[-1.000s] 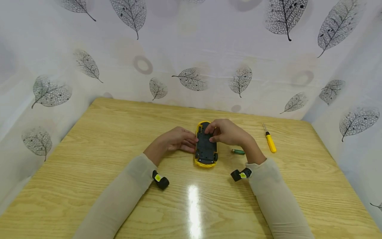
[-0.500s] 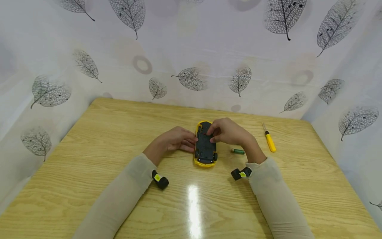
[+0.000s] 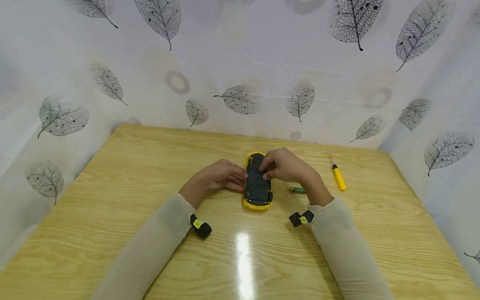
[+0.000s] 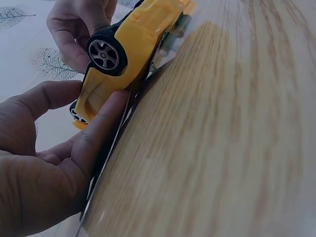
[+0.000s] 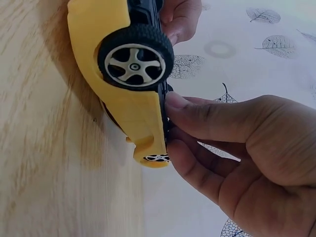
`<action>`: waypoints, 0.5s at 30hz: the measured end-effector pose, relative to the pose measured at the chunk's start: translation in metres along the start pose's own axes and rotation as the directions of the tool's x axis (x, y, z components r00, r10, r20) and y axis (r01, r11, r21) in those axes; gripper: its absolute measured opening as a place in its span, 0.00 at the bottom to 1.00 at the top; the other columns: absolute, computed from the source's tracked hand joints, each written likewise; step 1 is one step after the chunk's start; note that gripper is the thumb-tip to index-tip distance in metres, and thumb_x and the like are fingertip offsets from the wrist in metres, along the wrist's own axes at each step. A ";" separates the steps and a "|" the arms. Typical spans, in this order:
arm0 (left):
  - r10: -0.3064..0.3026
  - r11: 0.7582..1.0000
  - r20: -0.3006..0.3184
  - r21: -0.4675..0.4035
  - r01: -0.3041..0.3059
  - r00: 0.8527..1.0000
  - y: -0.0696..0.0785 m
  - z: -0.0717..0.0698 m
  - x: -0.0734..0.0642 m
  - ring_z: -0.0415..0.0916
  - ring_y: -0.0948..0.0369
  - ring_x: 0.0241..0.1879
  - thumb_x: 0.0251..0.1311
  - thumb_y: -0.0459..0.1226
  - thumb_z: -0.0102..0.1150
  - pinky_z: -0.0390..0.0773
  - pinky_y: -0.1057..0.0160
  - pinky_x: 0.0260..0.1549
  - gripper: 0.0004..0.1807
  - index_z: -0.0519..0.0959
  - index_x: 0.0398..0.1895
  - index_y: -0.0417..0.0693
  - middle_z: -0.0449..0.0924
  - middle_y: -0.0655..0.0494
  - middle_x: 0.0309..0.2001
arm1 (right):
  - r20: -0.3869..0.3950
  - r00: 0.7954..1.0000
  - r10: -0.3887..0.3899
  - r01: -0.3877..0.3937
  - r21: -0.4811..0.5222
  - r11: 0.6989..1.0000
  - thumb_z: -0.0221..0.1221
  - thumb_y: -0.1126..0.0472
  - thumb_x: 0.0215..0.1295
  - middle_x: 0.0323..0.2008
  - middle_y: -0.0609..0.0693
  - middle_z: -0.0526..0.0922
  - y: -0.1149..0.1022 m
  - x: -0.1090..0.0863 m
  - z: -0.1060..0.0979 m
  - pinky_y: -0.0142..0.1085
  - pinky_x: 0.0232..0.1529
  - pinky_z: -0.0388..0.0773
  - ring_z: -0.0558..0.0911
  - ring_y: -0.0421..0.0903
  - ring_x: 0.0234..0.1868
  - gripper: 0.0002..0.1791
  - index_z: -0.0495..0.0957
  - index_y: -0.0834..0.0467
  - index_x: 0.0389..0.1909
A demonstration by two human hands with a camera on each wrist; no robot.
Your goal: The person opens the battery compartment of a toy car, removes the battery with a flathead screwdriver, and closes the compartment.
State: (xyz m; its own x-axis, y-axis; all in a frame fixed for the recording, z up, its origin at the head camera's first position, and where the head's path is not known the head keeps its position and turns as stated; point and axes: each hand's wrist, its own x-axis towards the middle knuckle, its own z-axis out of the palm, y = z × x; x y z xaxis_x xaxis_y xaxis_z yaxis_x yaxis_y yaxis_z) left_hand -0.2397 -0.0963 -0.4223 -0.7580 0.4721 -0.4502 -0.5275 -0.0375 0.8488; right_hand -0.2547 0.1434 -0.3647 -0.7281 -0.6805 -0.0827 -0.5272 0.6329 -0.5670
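Note:
A yellow toy car (image 3: 258, 196) lies upside down on the table, its black underside facing up. My left hand (image 3: 227, 175) grips its left side; in the left wrist view the thumb is at the underside's edge and the index finger (image 4: 106, 116) lies along the yellow body. My right hand (image 3: 286, 165) is over the underside with bent fingers, the thumb (image 5: 185, 106) and fingertips right at the black surface. A tiny red spot shows by these fingertips in the head view. I cannot tell whether they pinch a small part.
A green battery (image 3: 297, 190) lies right of the car, partly behind my right wrist. Farther right is a screwdriver (image 3: 339, 178) with a yellow handle, its tip pointing away. A leaf-patterned cloth (image 3: 240, 62) hangs behind the wooden table (image 3: 168, 150).
My right index fingertip has shifted slightly right on the underside, and the small red spot now shows beside it. The left hand and the car stay in place.

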 end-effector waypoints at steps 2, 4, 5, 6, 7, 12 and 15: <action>0.001 1.000 0.000 0.000 -0.001 1.000 0.000 0.000 0.000 0.85 0.53 0.35 0.67 0.29 0.60 0.90 0.55 0.42 0.08 0.82 0.44 0.33 0.83 0.42 0.38 | 0.002 1.000 -0.002 0.002 -0.004 1.000 0.72 0.68 0.60 0.40 0.51 0.84 0.000 0.000 0.000 0.35 0.38 0.87 0.85 0.44 0.37 0.09 0.89 0.62 0.42; 0.004 1.000 0.004 0.006 -0.004 1.000 -0.001 -0.001 0.000 0.85 0.53 0.36 0.67 0.29 0.60 0.89 0.55 0.42 0.08 0.82 0.46 0.32 0.83 0.42 0.38 | 0.004 1.000 0.001 -0.001 -0.006 1.000 0.72 0.68 0.60 0.39 0.50 0.84 0.000 0.000 0.000 0.35 0.38 0.87 0.85 0.43 0.37 0.08 0.89 0.61 0.41; 0.004 1.000 0.006 0.009 -0.005 1.000 -0.001 -0.001 0.000 0.85 0.53 0.36 0.67 0.29 0.60 0.89 0.55 0.42 0.09 0.82 0.46 0.32 0.83 0.42 0.38 | 0.005 1.000 0.004 -0.004 -0.007 1.000 0.73 0.67 0.60 0.38 0.50 0.84 0.000 0.000 0.000 0.35 0.37 0.87 0.85 0.43 0.36 0.07 0.89 0.61 0.39; 0.006 1.000 0.008 0.012 -0.006 1.000 -0.001 -0.002 0.001 0.85 0.53 0.36 0.68 0.29 0.59 0.89 0.55 0.42 0.09 0.82 0.46 0.32 0.83 0.42 0.38 | 0.007 1.000 0.006 -0.005 -0.010 1.000 0.73 0.66 0.60 0.37 0.49 0.85 0.000 0.000 0.000 0.35 0.37 0.87 0.85 0.43 0.35 0.06 0.89 0.61 0.38; 0.006 1.000 0.010 0.014 -0.006 1.000 -0.001 -0.002 0.001 0.85 0.53 0.37 0.68 0.29 0.59 0.89 0.55 0.42 0.09 0.82 0.47 0.32 0.83 0.42 0.38 | 0.008 1.000 0.007 -0.007 -0.012 1.000 0.73 0.65 0.60 0.36 0.48 0.85 0.000 0.000 0.000 0.35 0.36 0.86 0.85 0.42 0.34 0.04 0.90 0.60 0.36; 0.003 1.000 0.015 0.020 -0.004 1.000 -0.001 -0.002 0.000 0.84 0.53 0.36 0.69 0.29 0.57 0.90 0.56 0.41 0.07 0.81 0.45 0.33 0.83 0.43 0.37 | 0.007 1.000 0.014 -0.014 -0.029 0.999 0.73 0.63 0.61 0.31 0.45 0.87 -0.001 0.001 0.000 0.36 0.35 0.86 0.85 0.40 0.31 0.04 0.89 0.59 0.32; 0.003 1.000 0.012 0.023 -0.004 1.000 0.000 -0.001 -0.001 0.84 0.54 0.36 0.70 0.29 0.57 0.90 0.56 0.40 0.07 0.81 0.45 0.34 0.83 0.43 0.37 | 0.006 1.000 0.013 -0.013 -0.030 0.999 0.72 0.64 0.62 0.31 0.45 0.88 -0.001 0.000 -0.001 0.36 0.35 0.86 0.85 0.40 0.31 0.02 0.90 0.59 0.32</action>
State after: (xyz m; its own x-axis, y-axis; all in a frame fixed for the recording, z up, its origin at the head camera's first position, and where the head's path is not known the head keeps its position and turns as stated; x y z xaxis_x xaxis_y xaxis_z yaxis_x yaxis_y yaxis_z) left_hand -0.2393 -0.0980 -0.4224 -0.7549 0.4829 -0.4438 -0.5158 -0.0192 0.8565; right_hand -0.2547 0.1429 -0.3639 -0.7321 -0.6745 -0.0952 -0.5305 0.6522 -0.5414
